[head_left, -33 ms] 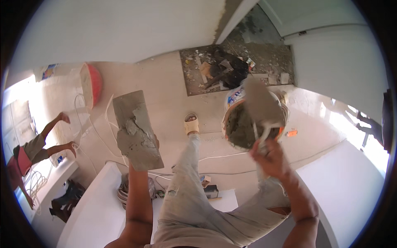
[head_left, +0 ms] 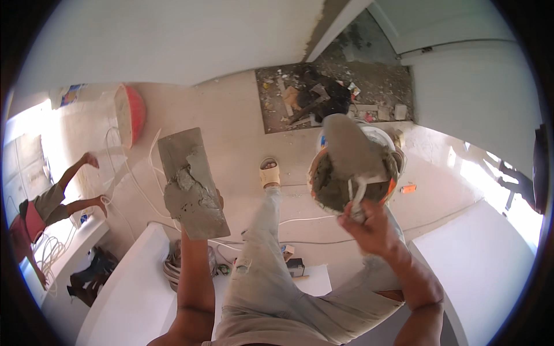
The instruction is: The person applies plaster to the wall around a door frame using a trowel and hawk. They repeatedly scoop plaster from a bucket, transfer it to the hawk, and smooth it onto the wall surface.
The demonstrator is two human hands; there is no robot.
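The trowel (head_left: 351,147) is grasped in the right grip (head_left: 374,229), whose fingers are closed around the handle. The board (head_left: 178,147) is carried by the left grip (head_left: 220,199), which is mostly hidden beneath; only fingers are shown at the board's right edge. A ragged mound of mortar (head_left: 190,181) is borne on the board. The trowel's blade is held over the bucket (head_left: 393,186), by which further mortar is contained; whether blade and contents are touching cannot be told. For sound handling, the blade should be passed at a shallow angle, with a firm wrist and modest loads, and the board should be held level, lest the mound be shed. The trowel is pointed away from the body and slightly leftward, its long axis being slanted from the handle to the rounded tip. The board's long axis is similarly directed, its far end inclined to the left. On the floor (head_left: 231,109), a sandal (head_left: 269,173) is seen between board and bucket. Beyond the bucket, rubble (head_left: 323,95) is strewn.
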